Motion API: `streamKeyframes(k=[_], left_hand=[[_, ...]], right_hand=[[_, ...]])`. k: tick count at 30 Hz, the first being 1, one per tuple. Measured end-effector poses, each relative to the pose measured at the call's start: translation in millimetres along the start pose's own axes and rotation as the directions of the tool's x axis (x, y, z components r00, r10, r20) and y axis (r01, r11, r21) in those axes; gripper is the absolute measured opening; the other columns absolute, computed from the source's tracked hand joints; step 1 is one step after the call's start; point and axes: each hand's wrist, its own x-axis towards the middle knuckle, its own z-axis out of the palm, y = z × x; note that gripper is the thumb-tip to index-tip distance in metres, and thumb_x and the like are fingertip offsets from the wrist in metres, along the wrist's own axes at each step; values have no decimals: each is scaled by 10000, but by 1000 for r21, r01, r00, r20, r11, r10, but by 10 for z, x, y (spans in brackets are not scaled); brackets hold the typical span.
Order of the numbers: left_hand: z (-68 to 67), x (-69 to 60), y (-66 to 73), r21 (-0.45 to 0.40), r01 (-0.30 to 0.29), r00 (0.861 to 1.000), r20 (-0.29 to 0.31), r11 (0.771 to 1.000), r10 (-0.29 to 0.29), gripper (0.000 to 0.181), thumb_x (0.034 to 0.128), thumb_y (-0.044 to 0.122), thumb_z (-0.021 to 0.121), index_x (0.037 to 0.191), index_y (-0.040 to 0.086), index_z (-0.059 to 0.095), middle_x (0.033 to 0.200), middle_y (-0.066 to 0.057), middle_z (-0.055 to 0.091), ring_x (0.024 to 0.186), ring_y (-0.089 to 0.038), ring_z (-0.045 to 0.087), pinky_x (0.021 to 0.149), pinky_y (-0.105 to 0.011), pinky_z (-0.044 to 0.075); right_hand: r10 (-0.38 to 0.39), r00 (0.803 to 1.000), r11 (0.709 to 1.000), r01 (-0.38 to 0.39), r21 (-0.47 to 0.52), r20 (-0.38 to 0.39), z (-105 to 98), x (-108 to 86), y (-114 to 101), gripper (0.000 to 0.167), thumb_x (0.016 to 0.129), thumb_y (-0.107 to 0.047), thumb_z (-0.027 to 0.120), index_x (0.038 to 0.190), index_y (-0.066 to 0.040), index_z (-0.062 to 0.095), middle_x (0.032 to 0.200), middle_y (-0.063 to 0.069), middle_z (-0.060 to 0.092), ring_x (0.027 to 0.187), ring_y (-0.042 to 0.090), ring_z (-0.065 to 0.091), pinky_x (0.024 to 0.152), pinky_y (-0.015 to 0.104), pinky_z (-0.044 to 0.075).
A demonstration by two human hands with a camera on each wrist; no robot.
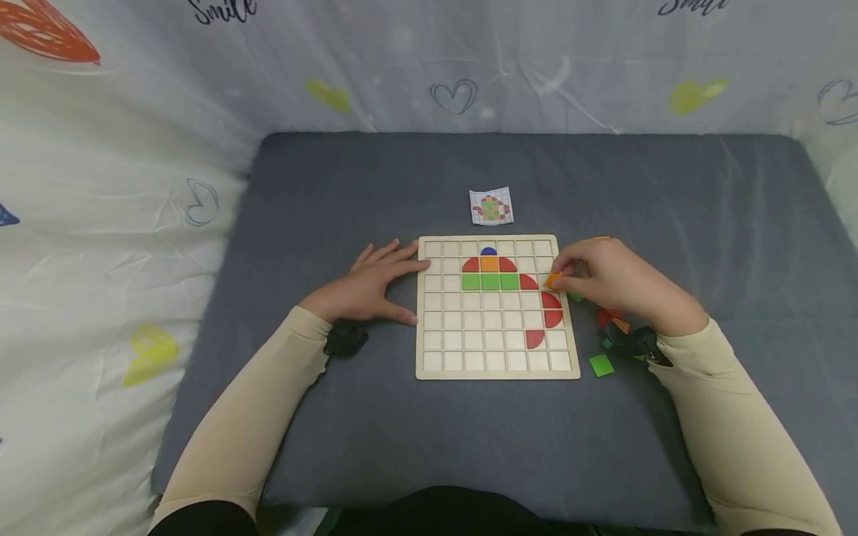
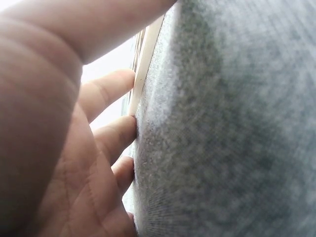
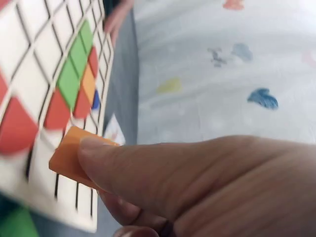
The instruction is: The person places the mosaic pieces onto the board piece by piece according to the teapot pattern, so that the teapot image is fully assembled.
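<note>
A wooden grid board (image 1: pixel 469 320) lies flat on the table, with several coloured tiles set in its squares. My left hand (image 1: pixel 365 286) rests at the board's left edge, fingers spread, thumb and fingertips touching the frame. Over the board's right edge, my right hand (image 1: pixel 613 279) pinches an orange tile (image 3: pixel 69 154) between thumb and fingers. On the board, a blue piece (image 1: pixel 488 251) tops an orange square (image 1: pixel 489 264) flanked by red quarter-round tiles. Below runs a row of green squares (image 1: pixel 491 281). More red tiles (image 1: pixel 552 310) curve down the right side.
A small printed pattern card (image 1: pixel 491 207) lies behind the board. Loose tiles are scattered right of the board, partly under my right hand and wrist, including a green square (image 1: pixel 601 365) and a red piece (image 1: pixel 606 316). A printed cloth (image 1: pixel 402 59) hangs behind the grey table.
</note>
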Motion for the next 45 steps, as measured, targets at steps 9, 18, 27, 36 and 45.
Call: streamKeyframes(k=[9,18,27,36,45], left_hand=[[16,0,-2,1,1,1000,2,1000,-1,1041,793,522,904,1654,285,370,1768,-19,122,1640,-267,-25,1282,-548,-108],[8,1,-9,4,-1,1000,4,1000,1,1049,786,529,907,1654,292,368,1769,-14,112,1640,-260,-32,1281,-548,-111],[-7,-10,9,9,-2,1000,3,1000,2,1047,788,530,905,1654,283,371,1769,-19,117,1641,-261,-26,1282,-552,-106],[0,6,9,9,-1,1000,2,1000,1,1047,790,529,903,1655,282,368,1770,-23,111,1640,-271,-31,1280,-562,-106],[7,14,15,8,3,1000,5,1000,-3,1047,788,523,906,1654,286,368,1769,-15,109,1640,-259,-34,1280,-556,-110]], right_hand=[[-107,991,994,107,6,85,206,225,-183,44,934,-101,799,977,-110,791,889,-8,713,619,145,536,592,314,462],[-164,979,985,169,-39,120,353,252,-327,53,955,-106,776,1007,-106,787,931,4,695,804,164,588,751,354,530],[-158,985,984,163,-73,76,428,258,-323,56,959,-82,765,1005,-106,787,954,3,711,832,176,613,783,375,540],[-157,986,986,159,-49,48,465,248,-253,99,940,-78,792,1034,-104,813,1008,15,726,886,189,650,822,395,573],[-153,987,987,155,-33,46,456,259,-217,81,940,-97,801,1016,-116,816,1007,8,737,875,186,646,815,386,572]])
